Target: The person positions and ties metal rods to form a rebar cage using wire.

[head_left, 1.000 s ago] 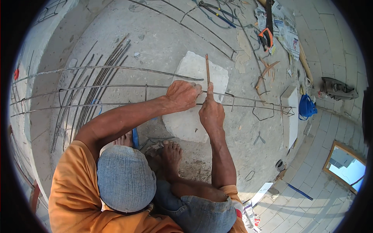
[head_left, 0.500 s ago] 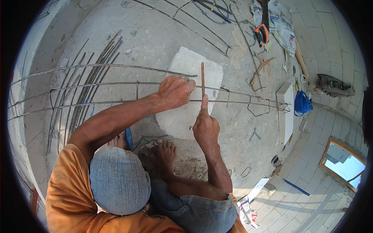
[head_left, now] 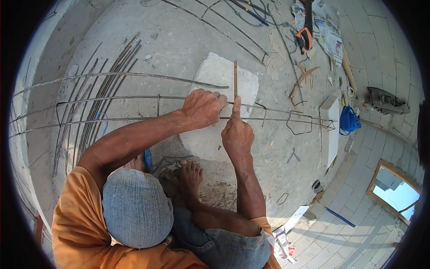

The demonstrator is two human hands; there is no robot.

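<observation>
My right hand is closed on a narrow, rusty hacksaw blade, its index finger stretched along it. The blade points away from me and crosses the thin steel bars of a long rebar frame. To its left, my left hand is clenched round the frame's bars, its knuckles upward. A loose-ended bar passes just beyond that hand and stops short of the blade. Beneath both hands lies a pale, flat slab. My fingers hide where the blade meets the bars.
Several loose steel rods lie at left. Another rebar frame is at the far side. A hand saw with an orange handle rests by newspaper. A white block and a blue bag stand at right. My bare foot is near the slab.
My right hand has slid forward, away from me, with the hacksaw blade, and now overlaps the nearer bars. The left hand keeps its place on the frame.
</observation>
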